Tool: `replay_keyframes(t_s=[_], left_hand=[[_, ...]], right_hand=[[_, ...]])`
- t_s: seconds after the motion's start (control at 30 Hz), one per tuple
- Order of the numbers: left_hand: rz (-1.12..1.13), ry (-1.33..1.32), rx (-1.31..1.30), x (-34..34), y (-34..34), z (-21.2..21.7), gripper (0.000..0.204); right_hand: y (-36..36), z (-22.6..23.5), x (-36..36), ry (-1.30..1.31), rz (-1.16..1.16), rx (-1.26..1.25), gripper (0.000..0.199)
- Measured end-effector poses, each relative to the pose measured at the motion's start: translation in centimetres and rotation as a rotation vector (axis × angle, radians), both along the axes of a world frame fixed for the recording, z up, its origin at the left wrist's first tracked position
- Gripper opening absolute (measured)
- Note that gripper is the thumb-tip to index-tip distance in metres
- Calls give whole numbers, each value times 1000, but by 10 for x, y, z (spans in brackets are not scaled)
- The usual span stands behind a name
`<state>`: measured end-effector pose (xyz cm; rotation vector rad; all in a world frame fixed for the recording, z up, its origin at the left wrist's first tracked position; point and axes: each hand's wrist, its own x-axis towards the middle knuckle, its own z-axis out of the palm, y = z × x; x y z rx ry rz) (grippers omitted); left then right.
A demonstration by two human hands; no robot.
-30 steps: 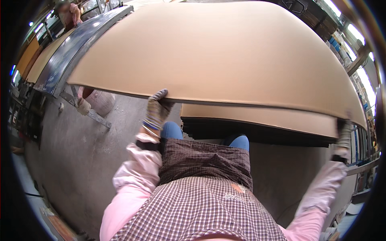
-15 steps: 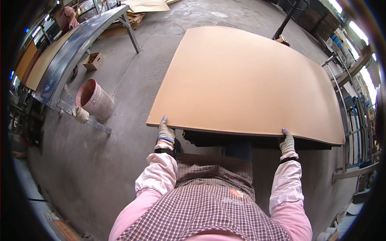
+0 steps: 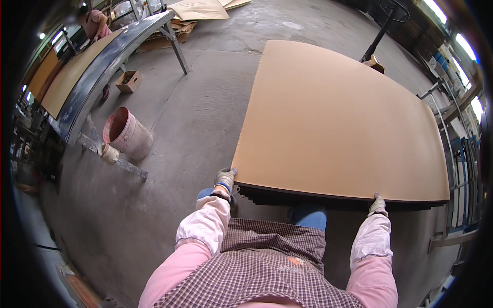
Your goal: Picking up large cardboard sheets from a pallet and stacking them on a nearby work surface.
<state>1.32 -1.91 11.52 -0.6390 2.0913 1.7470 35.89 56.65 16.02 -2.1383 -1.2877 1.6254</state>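
Left hand (image 3: pixel 225 177) and right hand (image 3: pixel 378 205) clamp the tan sheet (image 3: pixel 339 123), now lowered, seemingly aligned with the dark stack (image 3: pixel 267 197).

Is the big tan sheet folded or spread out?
Spread out. The sheet shows one broad top with no fold; the left hand and right hand touch its near edge.

Strip lights (image 3: pixel 466 47) glaring at upper right, soft light over floor (image 3: pixel 197 113), centre fairly sharp, edges bowed, corners black.
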Motion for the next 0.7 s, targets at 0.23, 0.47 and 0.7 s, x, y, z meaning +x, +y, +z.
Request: replay_keyframes(t_s=[0.23, 0.47, 0.7], left_hand=[[-155, 65, -294, 12, 0, 34, 26], [-282, 51, -233, 17, 57, 26, 86], [-340, -95, -369, 11, 41, 55, 80]], right_hand=[[-23, 30, 12, -75, 28, 147, 58], [-74, -81, -192, 412, 480, 153, 41], [-68, -114, -159, 266, 617, 389, 36]])
